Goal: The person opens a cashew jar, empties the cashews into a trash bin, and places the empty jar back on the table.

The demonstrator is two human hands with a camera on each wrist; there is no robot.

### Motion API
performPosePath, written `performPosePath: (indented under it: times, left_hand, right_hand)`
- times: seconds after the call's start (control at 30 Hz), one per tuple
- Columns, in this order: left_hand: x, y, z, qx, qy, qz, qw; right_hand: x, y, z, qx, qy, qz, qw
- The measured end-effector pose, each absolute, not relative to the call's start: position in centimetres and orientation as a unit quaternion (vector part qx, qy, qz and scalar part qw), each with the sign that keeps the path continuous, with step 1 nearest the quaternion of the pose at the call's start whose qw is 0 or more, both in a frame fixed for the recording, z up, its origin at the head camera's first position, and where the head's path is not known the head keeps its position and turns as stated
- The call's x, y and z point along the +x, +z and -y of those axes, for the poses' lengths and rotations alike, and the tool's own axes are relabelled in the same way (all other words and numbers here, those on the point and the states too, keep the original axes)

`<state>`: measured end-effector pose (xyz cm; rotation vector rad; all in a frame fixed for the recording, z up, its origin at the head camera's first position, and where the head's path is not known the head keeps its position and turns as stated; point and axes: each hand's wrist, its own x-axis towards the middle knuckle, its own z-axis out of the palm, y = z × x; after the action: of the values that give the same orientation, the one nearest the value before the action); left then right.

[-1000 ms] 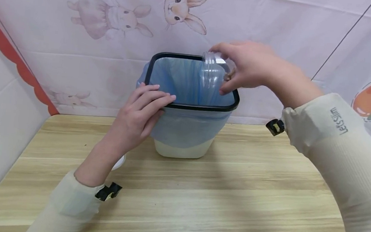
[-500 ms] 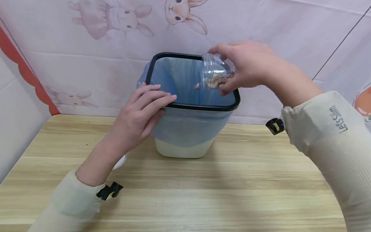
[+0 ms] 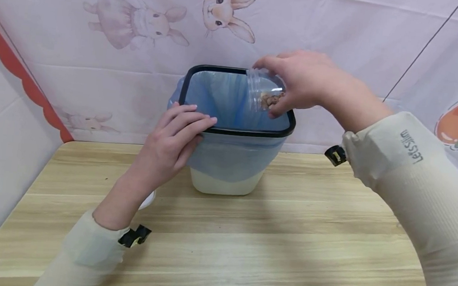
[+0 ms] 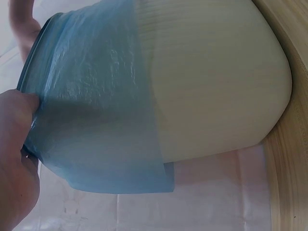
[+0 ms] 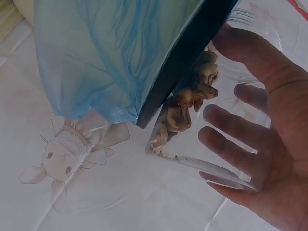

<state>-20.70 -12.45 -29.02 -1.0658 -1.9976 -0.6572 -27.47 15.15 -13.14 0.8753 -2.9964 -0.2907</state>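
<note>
A cream trash bin (image 3: 225, 183) stands on the table with a blue bag (image 3: 232, 154) folded over its black rim (image 3: 250, 132). My left hand (image 3: 168, 140) grips the front left of that rim, fingers laid over it and thumb outside. At the bin's right side my right hand (image 3: 305, 84) holds a clear plastic jar (image 3: 261, 80) by its base end. The jar lies tipped on its side, its mouth facing left over the bin. Brown and tan chunky pieces (image 5: 185, 106) lie along the jar's lower wall in the right wrist view.
A white round object (image 3: 148, 200) sits on the wooden table (image 3: 264, 255), partly hidden behind my left wrist. Close behind the bin rises a pale wall sheet (image 3: 136, 85) printed with rabbits.
The jar has shifted slightly left. Half a second ago pieces spread toward its mouth, one just outside it; now they sit further back inside. My left hand stays on the rim.
</note>
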Motion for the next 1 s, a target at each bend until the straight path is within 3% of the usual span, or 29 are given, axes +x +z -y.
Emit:
performPosePath:
  times: [1.0]
  left_hand:
    - [-20.90,-28.87,12.29,-0.429,-0.252,0.776,0.387]
  right_hand:
    - [-27.21,-13.45,-14.09,0.291,-0.158,0.943,0.016]
